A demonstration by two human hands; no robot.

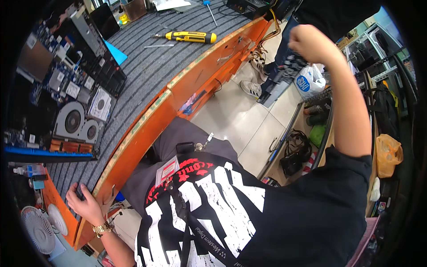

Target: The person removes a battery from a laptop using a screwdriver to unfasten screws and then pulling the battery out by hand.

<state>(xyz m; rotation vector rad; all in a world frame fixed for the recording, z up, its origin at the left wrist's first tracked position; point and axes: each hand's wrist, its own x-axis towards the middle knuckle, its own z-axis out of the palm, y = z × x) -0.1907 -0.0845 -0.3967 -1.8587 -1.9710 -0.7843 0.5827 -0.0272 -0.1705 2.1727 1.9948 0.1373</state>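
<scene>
My right hand point(311, 44) is raised at the upper right, closed around a long dark electronic part point(280, 80) with a grey end, perhaps a keyboard; it hangs blurred below my fist. My left hand point(83, 204) rests on the edge of the striped grey desk mat point(142, 75) with its fingers apart and nothing held. Above that hand lies an opened laptop point(53, 107) with exposed board and two fans. A yellow and black electric screwdriver point(189, 37) lies at the top of the mat, beside a thin metal tool point(159, 46) and a blue-handled screwdriver point(209, 13).
Another person point(260, 71) in sneakers stands beyond the wooden desk edge point(200, 58). Cables hang at the desk's end. A white bag point(310, 82), metal shelving, a low rack with black bags point(296, 155) and an orange bag point(388, 155) line the right. Fans point(38, 227) stand lower left.
</scene>
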